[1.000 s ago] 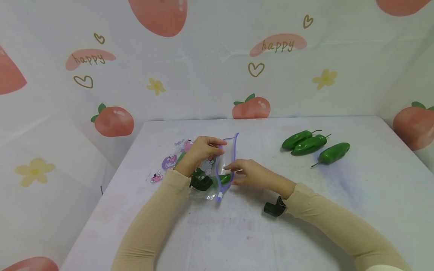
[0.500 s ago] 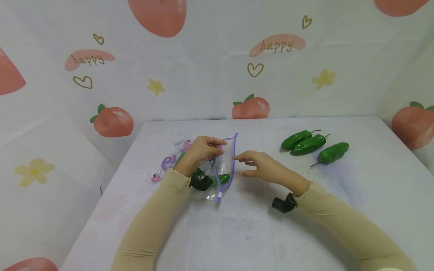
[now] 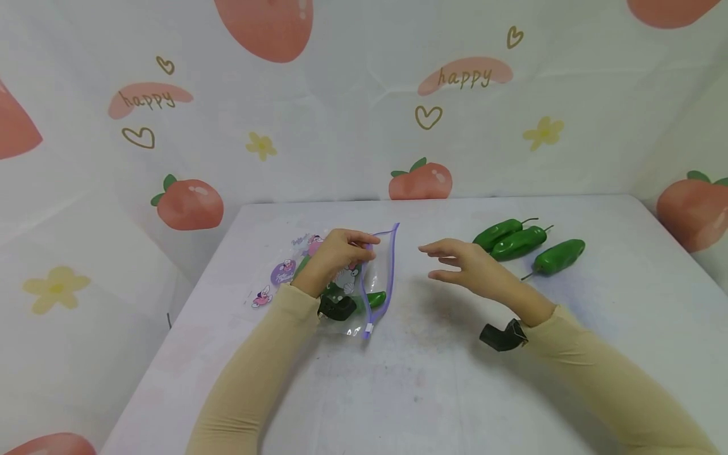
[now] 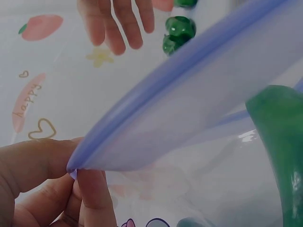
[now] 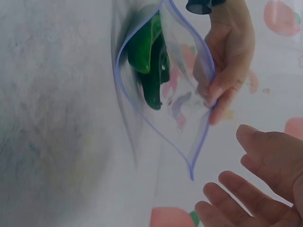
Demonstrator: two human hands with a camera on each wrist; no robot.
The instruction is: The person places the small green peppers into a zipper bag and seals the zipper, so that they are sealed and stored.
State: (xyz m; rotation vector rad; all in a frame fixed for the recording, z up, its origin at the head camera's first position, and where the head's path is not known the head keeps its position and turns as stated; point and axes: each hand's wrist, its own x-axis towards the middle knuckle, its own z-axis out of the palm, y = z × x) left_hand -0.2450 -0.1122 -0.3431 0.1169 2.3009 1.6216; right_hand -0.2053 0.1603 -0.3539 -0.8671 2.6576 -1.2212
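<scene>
A clear zip bag [image 3: 378,272] with a purple rim and cartoon prints lies on the table, its mouth spread apart toward the right. Inside it are green peppers [image 5: 146,52], one [image 3: 376,299] showing near the mouth. My left hand [image 3: 335,256] pinches the upper rim between thumb and fingers, seen close in the left wrist view. To the right of the bag my right hand [image 3: 472,268] hangs above the table, fingers apart and holding nothing. Beyond it lie three more green peppers: one at the back [image 3: 497,234], one beside it [image 3: 520,243], one apart on the right [image 3: 560,257].
The white table [image 3: 398,392] runs back to a printed cloth backdrop [image 3: 341,126]. A dark wrist-worn camera mount sits below each hand, the right one [image 3: 503,336] plainly visible.
My right hand has moved away from the bag's mouth, to the right toward the loose peppers. The left hand and the bag have stayed in place.
</scene>
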